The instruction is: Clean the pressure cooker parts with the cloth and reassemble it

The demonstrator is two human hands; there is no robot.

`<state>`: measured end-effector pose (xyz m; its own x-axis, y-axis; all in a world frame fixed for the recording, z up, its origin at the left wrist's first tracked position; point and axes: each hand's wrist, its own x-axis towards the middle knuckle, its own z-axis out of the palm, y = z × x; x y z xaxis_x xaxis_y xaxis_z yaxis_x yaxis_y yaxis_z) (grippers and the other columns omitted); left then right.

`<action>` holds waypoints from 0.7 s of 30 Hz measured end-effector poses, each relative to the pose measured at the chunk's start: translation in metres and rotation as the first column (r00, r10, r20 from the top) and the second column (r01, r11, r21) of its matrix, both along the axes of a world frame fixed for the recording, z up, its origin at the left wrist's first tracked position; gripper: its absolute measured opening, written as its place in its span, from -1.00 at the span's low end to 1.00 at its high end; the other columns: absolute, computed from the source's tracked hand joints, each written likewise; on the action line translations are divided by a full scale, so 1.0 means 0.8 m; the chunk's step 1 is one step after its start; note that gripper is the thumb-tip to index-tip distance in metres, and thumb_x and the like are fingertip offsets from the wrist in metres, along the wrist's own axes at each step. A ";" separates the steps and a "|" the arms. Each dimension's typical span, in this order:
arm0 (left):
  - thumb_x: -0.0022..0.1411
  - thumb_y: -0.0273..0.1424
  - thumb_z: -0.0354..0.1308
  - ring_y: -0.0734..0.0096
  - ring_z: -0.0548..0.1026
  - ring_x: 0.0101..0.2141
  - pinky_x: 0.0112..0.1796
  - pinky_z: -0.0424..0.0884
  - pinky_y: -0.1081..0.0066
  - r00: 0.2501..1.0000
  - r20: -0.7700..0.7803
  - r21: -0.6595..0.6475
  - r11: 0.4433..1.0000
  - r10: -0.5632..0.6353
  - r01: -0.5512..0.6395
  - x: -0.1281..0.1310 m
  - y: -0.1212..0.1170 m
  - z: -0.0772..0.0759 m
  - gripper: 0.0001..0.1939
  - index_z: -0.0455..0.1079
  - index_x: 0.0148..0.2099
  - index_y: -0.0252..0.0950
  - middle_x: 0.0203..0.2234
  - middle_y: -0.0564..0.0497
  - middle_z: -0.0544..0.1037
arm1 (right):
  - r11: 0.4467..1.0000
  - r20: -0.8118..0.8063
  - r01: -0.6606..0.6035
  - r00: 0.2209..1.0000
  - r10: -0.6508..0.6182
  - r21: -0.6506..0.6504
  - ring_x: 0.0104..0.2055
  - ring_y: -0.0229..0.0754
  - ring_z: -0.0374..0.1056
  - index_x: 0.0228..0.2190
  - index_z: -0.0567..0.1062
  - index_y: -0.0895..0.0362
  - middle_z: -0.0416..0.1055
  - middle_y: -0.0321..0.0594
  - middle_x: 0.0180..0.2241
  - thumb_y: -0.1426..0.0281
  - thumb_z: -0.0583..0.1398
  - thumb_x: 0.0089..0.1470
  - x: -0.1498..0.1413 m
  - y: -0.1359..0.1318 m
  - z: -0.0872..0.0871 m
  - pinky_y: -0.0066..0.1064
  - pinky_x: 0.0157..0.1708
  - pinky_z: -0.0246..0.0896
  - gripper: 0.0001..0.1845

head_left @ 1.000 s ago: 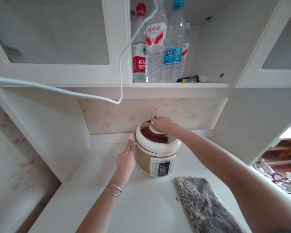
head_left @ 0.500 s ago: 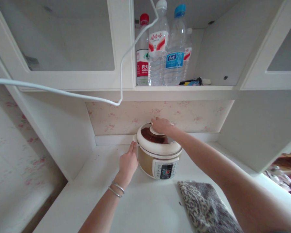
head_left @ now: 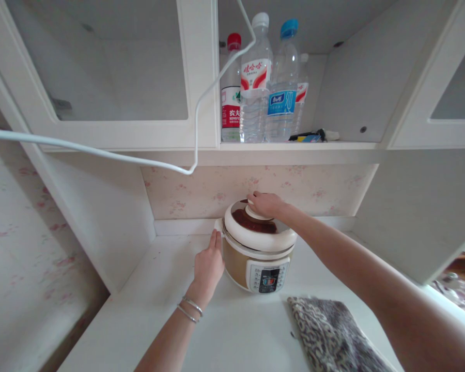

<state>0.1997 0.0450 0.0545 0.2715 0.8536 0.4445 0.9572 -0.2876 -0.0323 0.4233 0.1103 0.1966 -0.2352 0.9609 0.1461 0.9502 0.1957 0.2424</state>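
Note:
A gold and white electric pressure cooker (head_left: 238,263) stands on the white counter, its control panel facing me. My right hand (head_left: 266,205) is closed round the knob on top of its lid (head_left: 242,232), which is white with a brown see-through middle. A thin dark gap shows between the lid's rim and the body. At the cooker's left side, my left hand (head_left: 210,263), with two silver bangles at the wrist, grips the white side handle (head_left: 218,225); its thumb is hidden.
A folded grey patterned cloth (head_left: 333,328) lies at the front right of the counter (head_left: 232,336). Several plastic bottles (head_left: 281,101) stand in the cabinet above. A white cable (head_left: 139,159) hangs across the view in front of the cabinet.
The lid has shifted slightly right relative to the body, and a dark gap has appeared under its rim. Both hands keep their places on knob and handle. The view has tilted up a little.

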 end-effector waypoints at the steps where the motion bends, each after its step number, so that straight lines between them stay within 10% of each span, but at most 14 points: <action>1: 0.18 -0.60 -0.08 0.30 0.56 -0.30 -0.35 0.51 0.38 1.000 0.006 -0.003 1.000 0.002 -0.002 0.000 0.000 0.000 -0.34 0.02 0.34 -0.35 0.27 -0.28 0.11 | 1.000 0.000 0.005 1.000 -0.005 -0.003 -0.01 0.10 0.35 0.06 0.29 0.11 0.32 0.09 0.02 0.17 -0.16 0.29 -0.002 0.000 0.000 -0.11 -0.13 0.25 -0.52; 21: 0.18 -0.61 -0.12 0.29 0.57 -0.36 -0.41 0.51 0.33 1.000 -0.015 0.010 1.000 0.005 -0.004 -0.001 0.002 0.000 -0.35 0.02 0.34 -0.39 0.28 -0.29 0.08 | 0.978 -0.047 0.187 0.982 -0.183 0.094 -0.10 0.13 0.41 0.00 0.35 0.27 0.39 0.24 -0.11 0.48 -0.10 0.21 -0.024 0.000 -0.013 -0.10 -0.21 0.31 -0.60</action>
<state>0.1991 0.0467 0.0547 0.2742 0.8504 0.4490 0.9579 -0.2828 -0.0493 0.4043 0.1101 0.1862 -0.0468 0.9681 0.2463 0.9767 -0.0074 0.2145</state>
